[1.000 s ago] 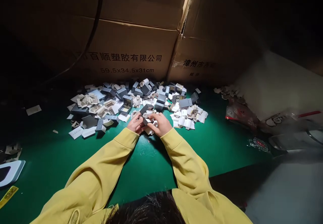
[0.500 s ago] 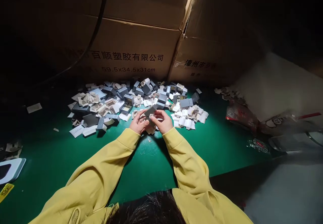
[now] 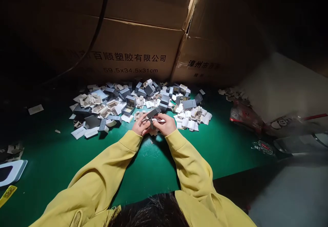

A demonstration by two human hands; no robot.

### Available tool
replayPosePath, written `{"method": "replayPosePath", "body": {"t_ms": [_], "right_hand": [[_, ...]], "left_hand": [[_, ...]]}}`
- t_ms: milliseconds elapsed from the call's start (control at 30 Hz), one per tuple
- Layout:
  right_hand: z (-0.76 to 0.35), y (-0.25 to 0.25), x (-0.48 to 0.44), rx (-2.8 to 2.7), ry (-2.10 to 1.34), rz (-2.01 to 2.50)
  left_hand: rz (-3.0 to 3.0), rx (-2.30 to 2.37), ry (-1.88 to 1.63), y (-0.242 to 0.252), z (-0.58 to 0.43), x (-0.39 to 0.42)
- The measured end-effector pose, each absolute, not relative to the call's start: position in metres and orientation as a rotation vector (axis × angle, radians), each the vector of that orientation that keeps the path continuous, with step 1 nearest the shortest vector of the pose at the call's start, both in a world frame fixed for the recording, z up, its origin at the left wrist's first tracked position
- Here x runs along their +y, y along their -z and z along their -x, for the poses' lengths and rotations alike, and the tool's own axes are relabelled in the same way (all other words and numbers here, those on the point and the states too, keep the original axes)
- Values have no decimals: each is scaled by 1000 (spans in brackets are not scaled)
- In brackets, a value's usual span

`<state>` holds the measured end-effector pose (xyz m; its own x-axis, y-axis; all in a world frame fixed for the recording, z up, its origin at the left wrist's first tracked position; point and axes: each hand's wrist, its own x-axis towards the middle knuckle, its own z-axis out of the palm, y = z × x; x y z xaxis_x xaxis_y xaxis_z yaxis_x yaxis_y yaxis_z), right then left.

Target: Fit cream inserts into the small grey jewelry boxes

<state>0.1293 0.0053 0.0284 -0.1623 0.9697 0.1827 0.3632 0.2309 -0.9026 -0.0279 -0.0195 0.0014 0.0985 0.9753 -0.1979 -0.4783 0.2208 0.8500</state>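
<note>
Between my hands is a small dark grey hinged box (image 3: 153, 113), tilted and partly open just above the green table. My left hand (image 3: 139, 126) closes round its left side, thumb at the front. My right hand (image 3: 166, 124) pinches it from the right; a pale bit shows by those fingers, too small to name. Behind my hands lies a heap of similar small grey boxes (image 3: 125, 93), one standing open (image 3: 128, 105), mixed with folded white paper pieces (image 3: 191, 123). Crumpled pale inserts (image 3: 90, 100) lie in the heap's left part.
Large cardboard cartons (image 3: 138, 42) wall off the back of the green table (image 3: 151, 172). A dark cable (image 3: 98, 29) hangs at the left. A white device (image 3: 15, 172) sits at the left edge. Plastic packets (image 3: 246, 116) and a clear container (image 3: 294, 143) lie at the right.
The small box has tipped between my hands, its upper part now lower and flatter. My right fingers have shifted slightly along it. The heap looks unchanged.
</note>
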Motion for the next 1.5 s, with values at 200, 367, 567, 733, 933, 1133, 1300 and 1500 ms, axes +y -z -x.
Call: {"method": "replayPosePath", "body": {"t_ms": [200, 367, 567, 733, 933, 1133, 1300, 1500], "right_hand": [[-135, -41, 9, -2052, -667, 1383], [-139, -47, 6, -2313, -463, 1365], [-138, -36, 4, -2206, -548, 1269], [-136, -31, 6, -1890, -812, 1257], [-133, -34, 7, -1862, -883, 1249], [-133, -26, 6, -1968, -623, 1273], [-130, -23, 7, -2108, -460, 1205], [-129, -23, 8, -2141, -533, 1183]], "left_hand": [[-757, 896, -1238, -4, 23, -23], [-686, 885, -1226, -3, 26, -22], [-683, 913, -1223, -1, 28, -20], [-762, 922, -1256, -2, 25, -21], [-768, 921, -1260, -4, 22, -24], [-756, 924, -1266, -4, 23, -24], [-680, 932, -1231, -3, 27, -22], [-612, 911, -1185, 2, 29, -20]]}}
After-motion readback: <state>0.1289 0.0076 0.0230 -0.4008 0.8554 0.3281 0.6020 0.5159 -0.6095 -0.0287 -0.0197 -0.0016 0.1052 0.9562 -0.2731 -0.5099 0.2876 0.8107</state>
